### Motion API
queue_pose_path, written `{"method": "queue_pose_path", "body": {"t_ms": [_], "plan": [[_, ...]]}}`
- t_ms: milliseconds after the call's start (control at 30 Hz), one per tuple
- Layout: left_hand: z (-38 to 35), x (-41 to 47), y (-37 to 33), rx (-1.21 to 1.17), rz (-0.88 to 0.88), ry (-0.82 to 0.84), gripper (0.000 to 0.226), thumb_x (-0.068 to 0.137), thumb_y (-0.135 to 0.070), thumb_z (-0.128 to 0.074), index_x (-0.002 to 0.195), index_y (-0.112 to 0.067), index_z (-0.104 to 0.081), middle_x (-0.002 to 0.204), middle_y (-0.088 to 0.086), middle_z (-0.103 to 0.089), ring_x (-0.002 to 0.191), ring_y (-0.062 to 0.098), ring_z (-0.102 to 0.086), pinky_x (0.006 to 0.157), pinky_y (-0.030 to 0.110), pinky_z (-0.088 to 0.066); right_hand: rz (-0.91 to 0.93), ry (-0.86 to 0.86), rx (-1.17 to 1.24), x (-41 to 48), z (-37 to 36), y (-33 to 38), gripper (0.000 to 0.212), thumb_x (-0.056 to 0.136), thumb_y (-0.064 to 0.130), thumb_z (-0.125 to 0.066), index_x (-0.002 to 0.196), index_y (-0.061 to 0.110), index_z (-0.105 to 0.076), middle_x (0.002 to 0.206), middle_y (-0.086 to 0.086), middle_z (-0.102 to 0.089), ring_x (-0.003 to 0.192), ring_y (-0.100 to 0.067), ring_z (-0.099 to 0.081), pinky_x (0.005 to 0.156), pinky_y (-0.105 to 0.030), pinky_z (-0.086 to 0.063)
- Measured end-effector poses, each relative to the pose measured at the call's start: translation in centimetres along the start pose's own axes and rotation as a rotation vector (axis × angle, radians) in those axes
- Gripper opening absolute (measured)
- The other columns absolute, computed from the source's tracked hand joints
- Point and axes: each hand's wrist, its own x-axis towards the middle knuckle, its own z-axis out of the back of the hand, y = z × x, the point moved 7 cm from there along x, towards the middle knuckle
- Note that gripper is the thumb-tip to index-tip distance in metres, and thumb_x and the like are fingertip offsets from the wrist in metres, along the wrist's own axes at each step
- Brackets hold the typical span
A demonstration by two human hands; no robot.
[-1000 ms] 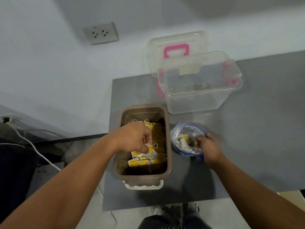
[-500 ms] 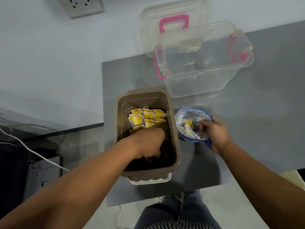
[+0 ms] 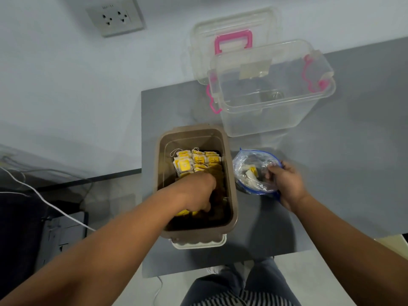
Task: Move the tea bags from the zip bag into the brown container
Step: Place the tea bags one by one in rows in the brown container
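1. Mostly the tea bags (image 3: 194,161) lie packed in rows at the far end of the brown container (image 3: 232,195). A few sit in the zip bag (image 3: 258,160). They look light, soft and stringed, so likely to snag and best pinched at the body.
2. The zip bag is thin, slippery film, just beside the container. The right hand (image 3: 288,184) grips its rim, keeping the mouth open.
3. The left hand (image 3: 197,193) reaches down inside the container, fingers curled — whether round a tea bag, I cannot tell.
4. Beyond stands a clear box (image 3: 276,100) on the grey table (image 3: 342,173).

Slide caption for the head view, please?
Left hand deep in the brown container among tea bags; right hand grips the zip bag beside it.
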Motion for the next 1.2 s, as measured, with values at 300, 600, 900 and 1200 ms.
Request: {"method": "queue_pose_path", "body": {"t_ms": [300, 600, 900, 1200], "plan": [[1.6, -2.3, 0.6, -0.334, 0.085, -0.167, 0.026, 0.071, -0.02, -0.087, 0.092, -0.02, -0.072, 0.085, -0.009, -0.072, 0.079, 0.004, -0.067, 0.074, 0.022, -0.053, 0.036, 0.086, -0.047, -0.1, 0.0, 0.6, 0.018, 0.097, 0.003, -0.057, 0.08, 0.007, -0.058, 0.064, -0.01, -0.058, 0.054, -0.021, -0.055, 0.052, -0.03, -0.048], [8.8, -5.4, -3.6, -0.559, 0.14, -0.734, 0.003, 0.085, -0.026, -0.075, 0.083, -0.026, -0.073, 0.074, -0.01, -0.07, 0.071, 0.001, -0.064, 0.069, 0.013, -0.049, 0.085, 0.153, -0.102, -0.5, -0.2, 1.3, 0.019, 0.097, 0.002, -0.057, 0.079, 0.009, -0.057, 0.064, -0.002, -0.059, 0.064, -0.018, -0.053, 0.062, -0.031, -0.047], [6.1, 3.4, -10.4, -0.372, 0.216, -0.627, 0.018, 0.089, -0.011, -0.063, 0.1, -0.016, -0.076, 0.1, 0.002, -0.075, 0.094, 0.017, -0.068, 0.086, 0.017, -0.045, 0.251, 0.311, -0.314, 0.1, 1.5, 3.4, 0.014, 0.091, 0.002, -0.062, 0.086, 0.011, -0.053, 0.078, -0.008, -0.061, 0.067, -0.017, -0.057, 0.062, -0.031, -0.048], [0.9, 7.4, -10.1, -0.257, 0.466, -0.399, 0.031, 0.091, -0.03, -0.065, 0.116, -0.012, -0.07, 0.112, 0.008, -0.071, 0.105, 0.025, -0.066, 0.095, 0.035, -0.053, 0.213, 0.353, -0.335, 0.9, 2.1, 2.7, 0.013, 0.094, 0.002, -0.06, 0.097, 0.014, -0.06, 0.089, -0.007, -0.071, 0.077, -0.017, -0.066, 0.068, -0.03, -0.052]]}}
